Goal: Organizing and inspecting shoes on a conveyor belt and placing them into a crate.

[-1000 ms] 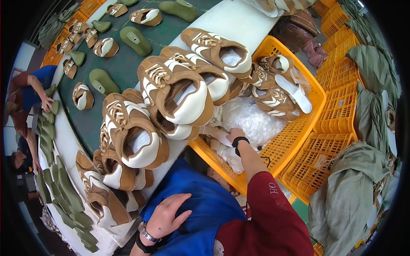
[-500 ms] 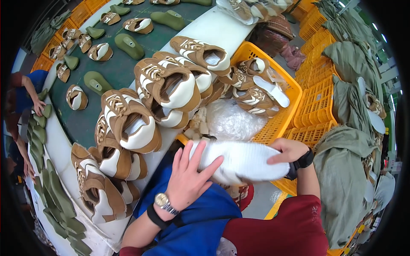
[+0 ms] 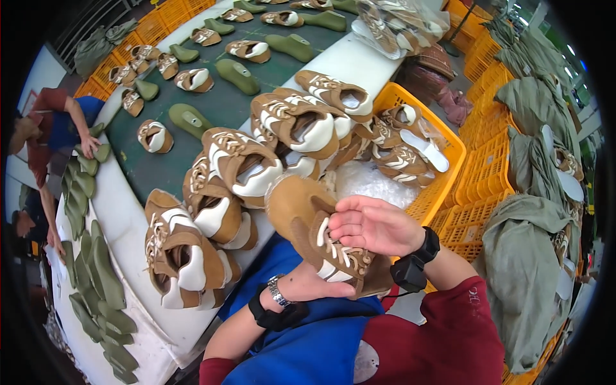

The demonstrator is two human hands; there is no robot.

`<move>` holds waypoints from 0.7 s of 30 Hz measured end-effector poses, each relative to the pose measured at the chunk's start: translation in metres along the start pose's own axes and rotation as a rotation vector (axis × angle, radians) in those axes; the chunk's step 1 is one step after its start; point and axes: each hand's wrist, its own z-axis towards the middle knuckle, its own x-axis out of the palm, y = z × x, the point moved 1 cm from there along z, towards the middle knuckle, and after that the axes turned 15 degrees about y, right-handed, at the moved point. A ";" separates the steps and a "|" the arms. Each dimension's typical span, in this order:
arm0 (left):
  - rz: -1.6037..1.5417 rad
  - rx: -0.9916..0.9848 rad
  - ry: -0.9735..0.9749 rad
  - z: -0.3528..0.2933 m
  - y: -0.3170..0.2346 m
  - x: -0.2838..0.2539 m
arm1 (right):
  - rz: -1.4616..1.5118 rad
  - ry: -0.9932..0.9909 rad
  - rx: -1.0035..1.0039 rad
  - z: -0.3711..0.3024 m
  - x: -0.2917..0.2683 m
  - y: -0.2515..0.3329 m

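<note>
A brown shoe upper [image 3: 298, 208] with white stripes and cream laces is between my hands, its rounded toe pointing up and left. My left hand [image 3: 311, 282] is closed around its lower side near the heel. Over the laces lies my right hand [image 3: 375, 224], fingers stretched and palm partly showing, touching the upper. Just left of it, along the table edge, similar brown-and-white shoe uppers [image 3: 240, 163] stand stacked in a row. Past my right hand, a yellow crate [image 3: 449, 154] holds more uppers, a white insole [image 3: 425, 151] and crumpled clear plastic [image 3: 372, 183].
Green shoe lasts [image 3: 102, 269] lie piled at the left, near another person's arms [image 3: 77, 119]. More lasts and uppers are spread over the green table surface [image 3: 160, 179]. Stacked yellow crates [image 3: 481, 167] and grey-green cloth [image 3: 523, 244] line the right. A plastic bag of uppers [image 3: 401, 29] sits at the far end.
The white, sole-shaped face between my hands has given way to the brown laced side of an upper. My left hand has moved under it, and my right hand has let go its pinch.
</note>
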 end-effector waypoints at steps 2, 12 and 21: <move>0.036 0.218 -0.114 -0.006 -0.011 0.004 | 0.082 0.060 -0.066 0.008 0.007 -0.002; -0.628 0.644 -0.643 -0.043 -0.042 -0.019 | -1.951 0.177 -0.065 0.011 0.089 0.011; -0.365 0.571 -0.813 -0.040 -0.061 -0.027 | -2.202 0.053 -0.142 0.017 0.095 -0.003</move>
